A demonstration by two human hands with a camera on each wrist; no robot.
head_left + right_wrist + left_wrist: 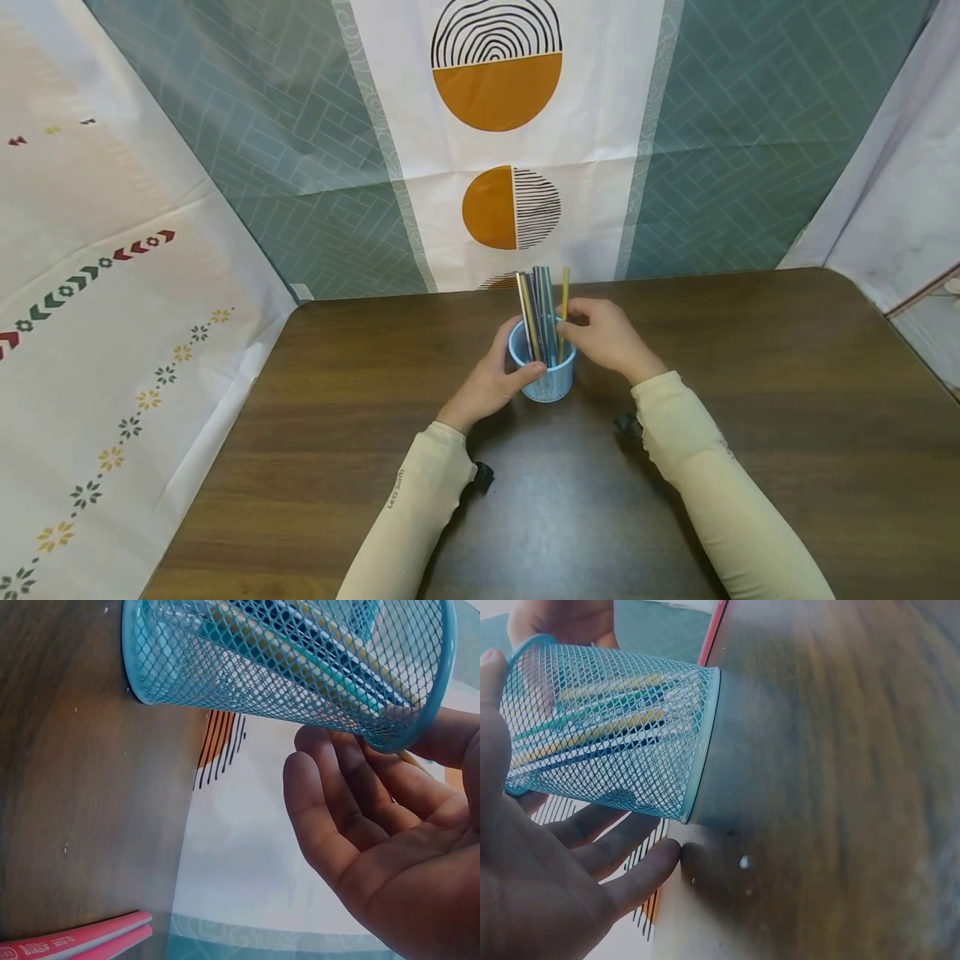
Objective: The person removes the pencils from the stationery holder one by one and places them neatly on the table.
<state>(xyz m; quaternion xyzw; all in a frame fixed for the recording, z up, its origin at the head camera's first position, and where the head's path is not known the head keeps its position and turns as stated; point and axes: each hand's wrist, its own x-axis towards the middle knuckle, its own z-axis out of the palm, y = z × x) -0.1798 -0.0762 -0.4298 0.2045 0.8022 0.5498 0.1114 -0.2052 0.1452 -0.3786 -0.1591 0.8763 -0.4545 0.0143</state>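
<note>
A light blue mesh pencil cup stands upright near the table's far edge, filled with slim coloured pencils. My left hand holds the cup from the left, thumb over its near rim and fingers spread along the far side. In the left wrist view the pencils show through the mesh. My right hand is at the right rim, pinching a yellow pencil that leans apart from the bunch. The right wrist view shows the thumb partly hidden behind the rim and the fingers curved outside the cup.
The brown wooden table ends just behind the cup. A patterned cloth hangs beyond that edge, with a white cloth at the left. A pink printed object shows low in the right wrist view, and a red strip in the left wrist view.
</note>
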